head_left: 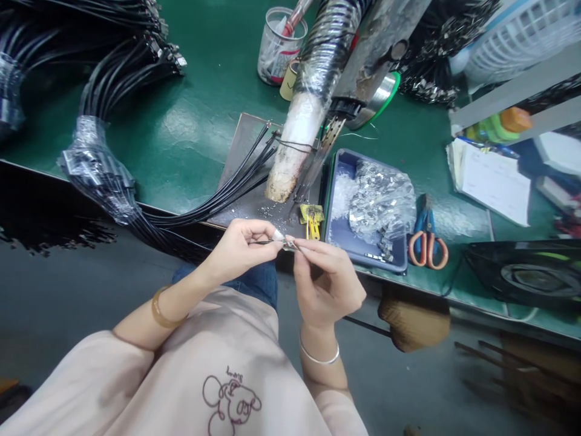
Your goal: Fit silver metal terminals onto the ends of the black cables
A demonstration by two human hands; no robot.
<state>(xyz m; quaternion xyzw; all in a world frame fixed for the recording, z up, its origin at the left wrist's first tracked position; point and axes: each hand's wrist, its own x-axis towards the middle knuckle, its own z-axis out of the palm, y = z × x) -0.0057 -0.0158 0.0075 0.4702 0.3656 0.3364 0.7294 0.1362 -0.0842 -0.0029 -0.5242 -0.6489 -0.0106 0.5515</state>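
My left hand (242,248) is closed in a pinch on a thin black cable (259,243), in front of the bench edge. A white wrap covers one of its fingertips. My right hand (327,275) meets it from the other side, thumb and fingers pinched on a small metal connector (289,244) at the cable's end. Fingers partly hide that connector. Just beyond the hands lies a yellow tool or fixture (312,221). A bundle of black cables (204,209) runs from the left onto a grey board (240,142).
A wrapped duct (295,121) hangs low over the board, beside a metal stand (370,54). Rightward are a blue tray (333,233) with bagged metal parts, scissors (426,245) and a black fan-like device (535,275). A plastic cup (267,57) stands behind; wrapped cable bundles (97,151) lie left.
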